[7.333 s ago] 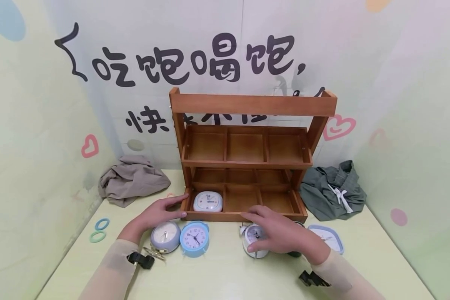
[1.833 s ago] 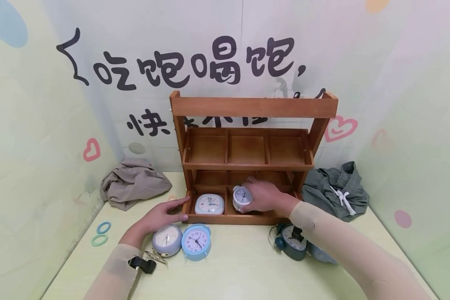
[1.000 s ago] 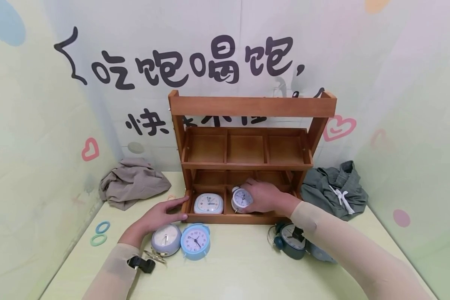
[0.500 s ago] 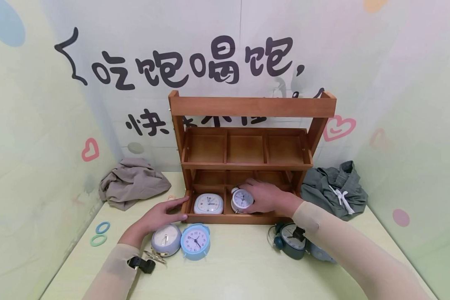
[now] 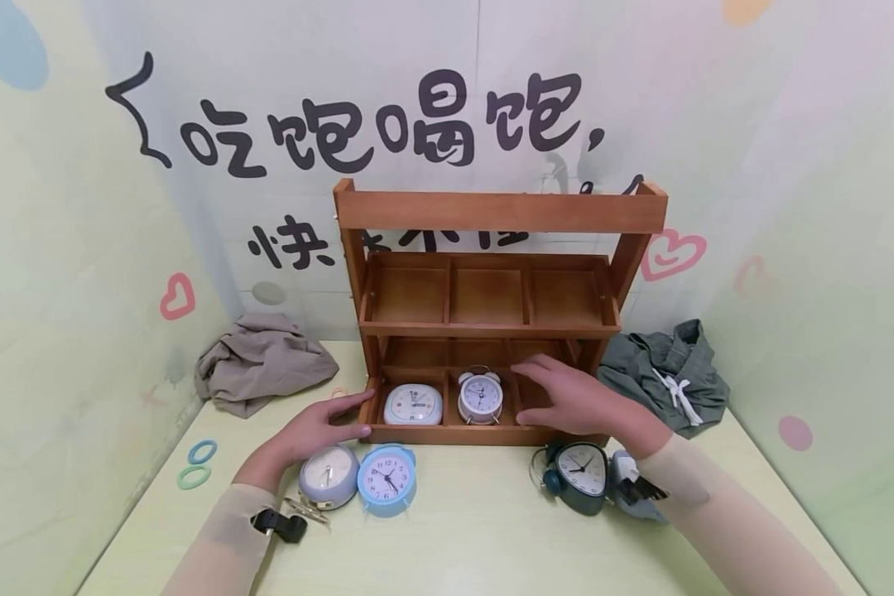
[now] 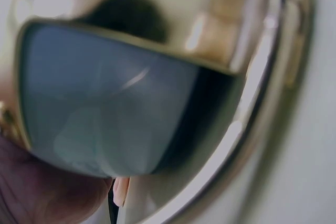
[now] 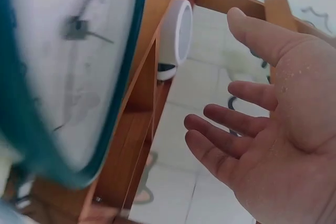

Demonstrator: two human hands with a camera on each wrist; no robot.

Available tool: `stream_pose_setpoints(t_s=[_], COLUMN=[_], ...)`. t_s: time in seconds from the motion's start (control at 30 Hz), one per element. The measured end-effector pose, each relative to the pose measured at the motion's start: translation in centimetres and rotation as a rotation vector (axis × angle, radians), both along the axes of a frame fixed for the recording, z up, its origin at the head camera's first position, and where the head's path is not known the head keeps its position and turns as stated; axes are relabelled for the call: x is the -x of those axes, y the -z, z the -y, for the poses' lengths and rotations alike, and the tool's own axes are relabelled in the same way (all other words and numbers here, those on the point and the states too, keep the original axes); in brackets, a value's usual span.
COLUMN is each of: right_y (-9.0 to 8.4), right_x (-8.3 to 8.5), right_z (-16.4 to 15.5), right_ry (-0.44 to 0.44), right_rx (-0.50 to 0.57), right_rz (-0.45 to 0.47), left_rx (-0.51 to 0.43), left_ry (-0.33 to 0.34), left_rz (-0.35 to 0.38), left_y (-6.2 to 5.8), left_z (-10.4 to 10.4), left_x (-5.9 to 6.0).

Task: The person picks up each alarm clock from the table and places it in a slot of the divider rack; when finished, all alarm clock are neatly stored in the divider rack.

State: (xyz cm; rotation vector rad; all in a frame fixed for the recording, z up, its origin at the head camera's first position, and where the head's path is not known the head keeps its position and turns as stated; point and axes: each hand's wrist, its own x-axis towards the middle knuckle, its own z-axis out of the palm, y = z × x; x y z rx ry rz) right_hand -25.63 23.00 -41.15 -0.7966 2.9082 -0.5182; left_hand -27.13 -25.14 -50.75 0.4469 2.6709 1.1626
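Observation:
A small white twin-bell alarm clock point(image 5: 480, 397) stands upright in the middle front compartment of the wooden rack point(image 5: 502, 211). To its left, a white square clock point(image 5: 413, 404) fills the neighbouring compartment. My right hand point(image 5: 562, 396) hovers open, palm down, just right of the bell clock and does not touch it. In the right wrist view my right hand point(image 7: 262, 129) shows a bare palm with spread fingers beside the rack point(image 7: 139, 93). My left hand point(image 5: 326, 424) rests with straight fingers against the rack's lower left corner.
On the table in front lie a lavender round clock point(image 5: 329, 476), a blue round clock point(image 5: 386, 478), a dark teal clock point(image 5: 581, 472) and a pale blue one point(image 5: 627, 487). A beige cloth point(image 5: 261, 360), a grey-green cloth point(image 5: 663, 377) and hair rings point(image 5: 197, 463) flank the rack.
My right hand has let go of the twin-bell clock, which now stands alone in the middle compartment, and has drawn away to the right. The left hand has stayed put.

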Motion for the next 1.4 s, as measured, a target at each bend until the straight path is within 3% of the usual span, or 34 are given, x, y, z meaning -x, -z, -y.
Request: stream_pose_setpoints(t_s=[0.4,0.63,0.8,1.13,1.4], right_y=[1.0,1.3,1.7,2.4,2.4], right_x=[-4.1,-5.9,-6.6,-7.6,-8.5], right_z=[-4.5,-6.3,-6.8,-7.7,-6.3], right_ry=[0.014,-0.034,-0.091,-0.151,-0.075], right_rx=[0.07,0.092,0.087,0.077,0.024], right_rz=[0.038,0.06,0.023,0.06,0.11], left_rx=[0.006,0.021,0.017,0.004,0.007], left_ry=[-0.001,-0.007,-0.01,0.002,0.012], left_rz=[0.001,-0.009,-0.008,-0.012,-0.015], left_y=[-0.1,0.0,0.1,0.2,0.3], left_z=[-0.1,0.2,0.3,0.2,0.2], left_x=[0.1,0.2,0.2,0.1,0.2])
